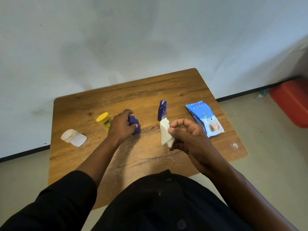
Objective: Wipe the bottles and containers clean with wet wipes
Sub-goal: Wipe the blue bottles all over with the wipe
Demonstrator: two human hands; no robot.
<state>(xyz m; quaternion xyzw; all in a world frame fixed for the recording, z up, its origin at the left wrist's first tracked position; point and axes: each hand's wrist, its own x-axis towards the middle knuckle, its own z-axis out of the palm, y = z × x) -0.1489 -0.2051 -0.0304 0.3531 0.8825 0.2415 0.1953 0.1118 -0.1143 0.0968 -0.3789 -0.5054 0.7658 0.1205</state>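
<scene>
My left hand (pixel 122 125) is wrapped around a short dark blue bottle (pixel 135 125) standing near the middle of the wooden table (pixel 166 90). My right hand (pixel 185 135) pinches a folded white wet wipe (pixel 165 133) just above the table, to the right of that bottle. A taller dark blue bottle (pixel 162 110) stands upright behind the wipe. A yellow-lidded container (pixel 104 121) stands left of my left hand, partly hidden by it. A white translucent jar (pixel 73 137) lies further left.
A blue pack of wet wipes (pixel 204 117) lies flat at the table's right side. White specks dust the tabletop. A red box (pixel 293 102) sits on the floor at the far right, by the white wall.
</scene>
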